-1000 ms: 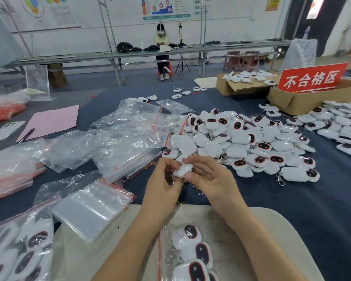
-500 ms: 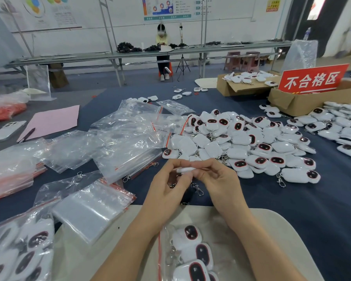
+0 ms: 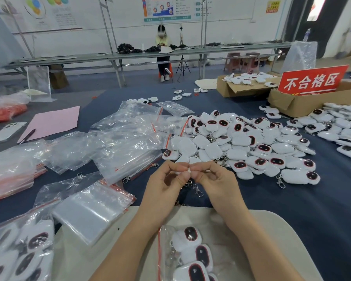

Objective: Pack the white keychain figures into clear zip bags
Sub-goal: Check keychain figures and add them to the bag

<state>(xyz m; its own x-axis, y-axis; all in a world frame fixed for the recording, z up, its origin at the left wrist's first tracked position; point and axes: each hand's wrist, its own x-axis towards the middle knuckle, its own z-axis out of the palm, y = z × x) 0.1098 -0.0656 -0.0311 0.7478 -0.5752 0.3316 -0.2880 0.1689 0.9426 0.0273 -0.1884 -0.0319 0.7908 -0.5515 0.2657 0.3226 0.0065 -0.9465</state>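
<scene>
My left hand (image 3: 166, 186) and my right hand (image 3: 213, 183) meet fingertip to fingertip and pinch one white keychain figure (image 3: 188, 170) between them; only a sliver of it shows, and its metal clasp (image 3: 197, 189) dangles below. A heap of white figures with dark oval faces (image 3: 243, 145) lies just beyond my hands on the blue cloth. Close to me, on a beige board (image 3: 272, 230), lies a clear zip bag (image 3: 188, 254) holding several figures. A stack of empty clear zip bags (image 3: 89, 209) lies at the left.
Loose crumpled clear bags (image 3: 118, 142) spread over the left half of the cloth. Filled bags (image 3: 20, 252) sit at the bottom left. Cardboard boxes (image 3: 300, 104) and a red sign (image 3: 312, 80) stand far right, with more figures (image 3: 344, 126) beside them. A pink sheet (image 3: 53, 120) and phone (image 3: 6, 131) lie left.
The figure lay flat and visible between my fingers a second ago; both hands have since turned it edge-on and closed round it, so it is mostly hidden. The hands stayed in place.
</scene>
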